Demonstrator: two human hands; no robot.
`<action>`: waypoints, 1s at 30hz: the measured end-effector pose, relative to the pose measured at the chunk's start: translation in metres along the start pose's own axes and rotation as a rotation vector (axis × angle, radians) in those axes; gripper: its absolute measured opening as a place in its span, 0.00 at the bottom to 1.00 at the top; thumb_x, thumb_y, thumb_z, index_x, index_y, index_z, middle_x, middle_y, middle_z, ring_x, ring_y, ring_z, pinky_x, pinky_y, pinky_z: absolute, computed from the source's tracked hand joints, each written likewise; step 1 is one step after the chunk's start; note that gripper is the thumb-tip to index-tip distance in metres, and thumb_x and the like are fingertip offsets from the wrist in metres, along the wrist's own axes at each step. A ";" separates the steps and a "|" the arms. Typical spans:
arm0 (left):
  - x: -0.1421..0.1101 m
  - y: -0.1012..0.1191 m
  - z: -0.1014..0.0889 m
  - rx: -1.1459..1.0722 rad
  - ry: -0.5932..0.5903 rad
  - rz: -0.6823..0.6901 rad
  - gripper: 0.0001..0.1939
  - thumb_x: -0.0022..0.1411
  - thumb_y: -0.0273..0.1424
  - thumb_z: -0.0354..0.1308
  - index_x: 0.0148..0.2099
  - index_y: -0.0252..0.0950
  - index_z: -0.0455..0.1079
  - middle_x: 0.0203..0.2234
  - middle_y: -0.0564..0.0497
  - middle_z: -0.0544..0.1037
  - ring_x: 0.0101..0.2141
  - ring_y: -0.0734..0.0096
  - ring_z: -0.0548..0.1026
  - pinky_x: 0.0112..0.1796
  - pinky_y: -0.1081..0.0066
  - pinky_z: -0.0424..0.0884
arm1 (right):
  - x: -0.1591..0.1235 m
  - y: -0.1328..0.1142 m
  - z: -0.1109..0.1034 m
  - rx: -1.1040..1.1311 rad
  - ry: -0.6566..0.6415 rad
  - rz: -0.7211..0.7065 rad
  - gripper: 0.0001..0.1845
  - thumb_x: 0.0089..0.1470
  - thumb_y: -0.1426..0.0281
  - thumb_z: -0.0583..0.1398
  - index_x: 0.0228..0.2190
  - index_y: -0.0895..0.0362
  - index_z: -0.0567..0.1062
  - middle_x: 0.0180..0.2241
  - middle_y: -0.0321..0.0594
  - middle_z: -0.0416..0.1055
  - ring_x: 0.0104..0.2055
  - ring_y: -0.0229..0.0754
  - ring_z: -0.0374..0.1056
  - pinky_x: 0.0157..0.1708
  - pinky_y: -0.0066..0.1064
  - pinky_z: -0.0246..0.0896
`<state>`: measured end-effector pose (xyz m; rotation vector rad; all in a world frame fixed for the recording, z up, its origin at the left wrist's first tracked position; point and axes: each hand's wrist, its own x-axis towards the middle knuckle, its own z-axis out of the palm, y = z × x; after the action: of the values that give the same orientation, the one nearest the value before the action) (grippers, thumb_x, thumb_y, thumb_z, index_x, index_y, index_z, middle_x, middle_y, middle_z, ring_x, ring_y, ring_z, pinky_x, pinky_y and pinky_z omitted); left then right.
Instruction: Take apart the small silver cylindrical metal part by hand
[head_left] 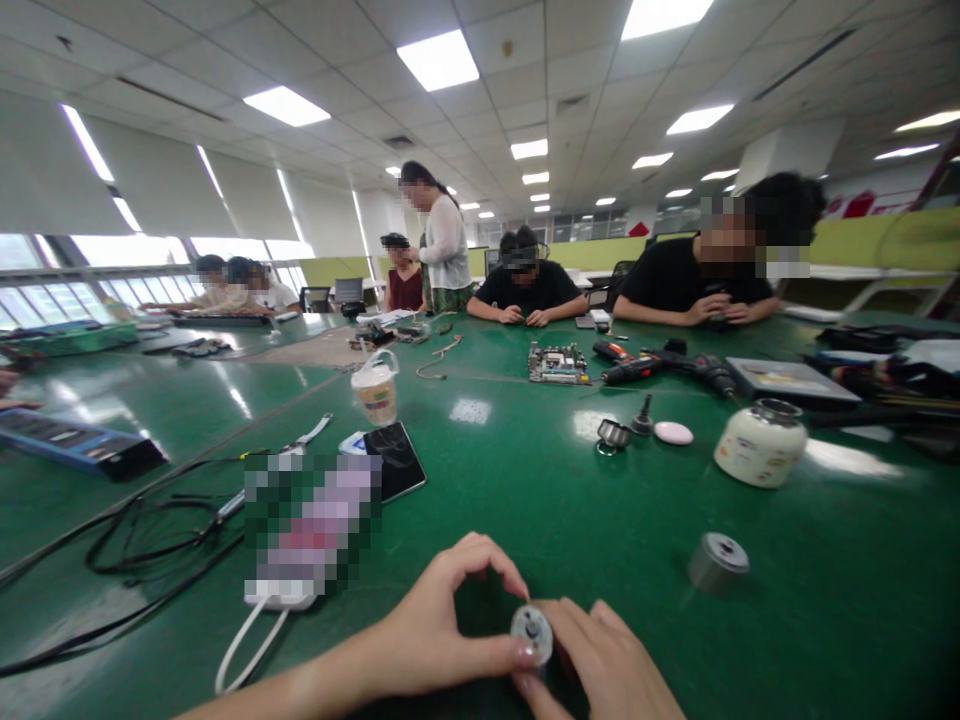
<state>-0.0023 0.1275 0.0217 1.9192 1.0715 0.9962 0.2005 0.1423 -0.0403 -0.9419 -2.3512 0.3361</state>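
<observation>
Over one green table (pixel 465 480), left hand (pixel 431 620) and right hand (pixel 600 655), grips closed, pinch one of two metal cylinders (pixel 532 628).

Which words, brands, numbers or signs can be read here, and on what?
None can be read.
Metal cylinder in the hands: no lettering visible.
Cup: print too blurred.
Cream jar: markings too small.
Flat silver-topped case: label too blurred.
Phone: screen pixelated.

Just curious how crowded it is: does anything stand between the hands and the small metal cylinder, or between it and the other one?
Nothing visible separates the left hand or right hand from the small metal cylinder; both touch it. Toward the other cylinder, only the right hand's fingers lie between.
</observation>
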 end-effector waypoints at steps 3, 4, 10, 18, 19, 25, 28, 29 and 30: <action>-0.001 0.004 0.000 0.001 -0.077 0.001 0.16 0.57 0.32 0.67 0.49 0.40 0.75 0.44 0.47 0.74 0.47 0.62 0.71 0.51 0.62 0.64 | -0.001 0.003 0.002 -0.021 0.033 -0.028 0.17 0.47 0.72 0.65 0.41 0.51 0.73 0.34 0.35 0.77 0.33 0.49 0.75 0.38 0.43 0.67; -0.001 0.004 0.000 -0.003 -0.090 -0.004 0.14 0.59 0.32 0.66 0.48 0.42 0.77 0.45 0.47 0.73 0.49 0.62 0.70 0.52 0.62 0.63 | -0.002 0.003 0.002 -0.025 0.041 -0.036 0.17 0.47 0.73 0.65 0.41 0.51 0.73 0.35 0.36 0.77 0.34 0.49 0.76 0.39 0.43 0.67; 0.000 0.001 0.005 -0.003 -0.008 -0.017 0.06 0.59 0.34 0.65 0.39 0.40 0.81 0.40 0.46 0.75 0.44 0.63 0.72 0.49 0.63 0.65 | 0.001 -0.002 -0.004 -0.028 0.009 -0.025 0.11 0.50 0.72 0.64 0.38 0.50 0.73 0.32 0.33 0.77 0.31 0.47 0.75 0.31 0.36 0.66; 0.010 -0.016 -0.008 0.234 0.210 0.001 0.06 0.61 0.36 0.64 0.40 0.45 0.81 0.37 0.48 0.77 0.44 0.61 0.70 0.48 0.61 0.64 | -0.003 0.003 -0.001 -0.055 -0.037 -0.019 0.14 0.53 0.66 0.64 0.43 0.51 0.71 0.37 0.36 0.77 0.36 0.48 0.75 0.38 0.39 0.67; 0.011 -0.022 -0.011 0.321 0.234 -0.020 0.05 0.60 0.36 0.65 0.39 0.47 0.81 0.38 0.48 0.77 0.45 0.59 0.68 0.49 0.59 0.63 | -0.004 0.004 -0.001 -0.058 -0.052 -0.017 0.14 0.54 0.65 0.63 0.44 0.51 0.71 0.38 0.36 0.77 0.37 0.48 0.75 0.37 0.38 0.67; 0.010 -0.052 -0.020 0.643 0.225 -0.133 0.06 0.55 0.38 0.68 0.37 0.54 0.81 0.49 0.48 0.74 0.53 0.49 0.61 0.52 0.47 0.57 | -0.004 0.007 0.000 -0.079 -0.053 0.000 0.16 0.54 0.64 0.63 0.44 0.50 0.71 0.38 0.35 0.77 0.35 0.47 0.74 0.34 0.35 0.67; 0.009 -0.054 -0.019 0.672 0.216 -0.125 0.11 0.55 0.37 0.68 0.42 0.55 0.79 0.54 0.49 0.71 0.55 0.48 0.59 0.53 0.45 0.57 | -0.003 0.006 0.000 -0.080 -0.045 -0.012 0.15 0.54 0.64 0.63 0.44 0.49 0.71 0.38 0.35 0.77 0.35 0.47 0.74 0.33 0.35 0.67; 0.010 -0.053 -0.018 0.683 0.211 -0.112 0.12 0.56 0.36 0.68 0.43 0.56 0.79 0.56 0.50 0.70 0.55 0.47 0.58 0.53 0.44 0.56 | -0.003 0.005 0.000 -0.081 -0.037 -0.014 0.15 0.53 0.64 0.63 0.44 0.49 0.71 0.38 0.35 0.77 0.35 0.46 0.74 0.33 0.35 0.67; 0.010 -0.052 -0.018 0.689 0.202 -0.098 0.12 0.56 0.35 0.68 0.43 0.57 0.79 0.57 0.50 0.69 0.56 0.47 0.58 0.54 0.44 0.55 | -0.003 0.005 0.000 -0.083 -0.029 -0.014 0.15 0.53 0.64 0.64 0.44 0.49 0.71 0.38 0.35 0.77 0.35 0.46 0.74 0.34 0.35 0.67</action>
<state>-0.0319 0.1610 -0.0118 2.2910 1.7824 0.8391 0.2054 0.1434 -0.0434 -0.9643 -2.4134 0.2502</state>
